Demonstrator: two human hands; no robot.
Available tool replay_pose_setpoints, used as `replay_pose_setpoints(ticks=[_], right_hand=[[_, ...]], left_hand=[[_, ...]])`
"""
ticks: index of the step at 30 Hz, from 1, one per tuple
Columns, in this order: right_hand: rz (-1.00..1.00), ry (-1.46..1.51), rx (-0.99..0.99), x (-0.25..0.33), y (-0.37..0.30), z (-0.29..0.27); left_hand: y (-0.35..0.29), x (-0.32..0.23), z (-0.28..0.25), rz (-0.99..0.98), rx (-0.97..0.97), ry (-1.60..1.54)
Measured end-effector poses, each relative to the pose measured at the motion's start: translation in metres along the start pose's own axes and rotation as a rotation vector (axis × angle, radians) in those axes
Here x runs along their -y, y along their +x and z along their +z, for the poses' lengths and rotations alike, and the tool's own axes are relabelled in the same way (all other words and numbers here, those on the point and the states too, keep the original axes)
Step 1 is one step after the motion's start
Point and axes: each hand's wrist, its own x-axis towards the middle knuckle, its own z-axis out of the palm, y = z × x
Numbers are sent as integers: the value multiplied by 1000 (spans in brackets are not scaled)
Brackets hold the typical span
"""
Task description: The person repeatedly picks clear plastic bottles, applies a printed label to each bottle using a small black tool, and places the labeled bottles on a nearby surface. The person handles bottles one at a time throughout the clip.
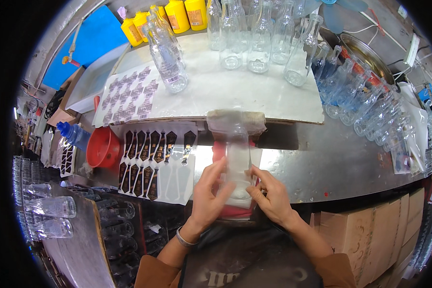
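Observation:
A clear glass bottle (238,158), smeared by motion, lies between my hands with its base toward me and its neck pointing away. On its left side, my left hand (205,198) has long fingers along the glass and a blurred thumb over it. My right hand (272,195) grips the opposite side with bent fingers and thumb near the base. Under the bottle is a red and white padded support (235,211), with a wrapped pad (251,122) beyond it near the neck. A sheet of dark tie-shaped labels (177,180) lies left of my left hand.
Clear bottles (259,53) stand on the raised white board (201,96), beside a purple-printed label sheet (129,93). More bottles (355,105) crowd the right. A red bowl (103,148) and blue-capped bottle (73,133) sit left; cardboard boxes (369,235) stand lower right.

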Motion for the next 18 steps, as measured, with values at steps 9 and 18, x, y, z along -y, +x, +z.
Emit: replay_pose_setpoints(ticks=[9,18], right_hand=[[26,-75,-28,3,0,-5],[228,379,95,-16,5,3]], left_hand=[[-2,6,16,-36,-115,-159],[0,-3,12,-6,-90,-10]])
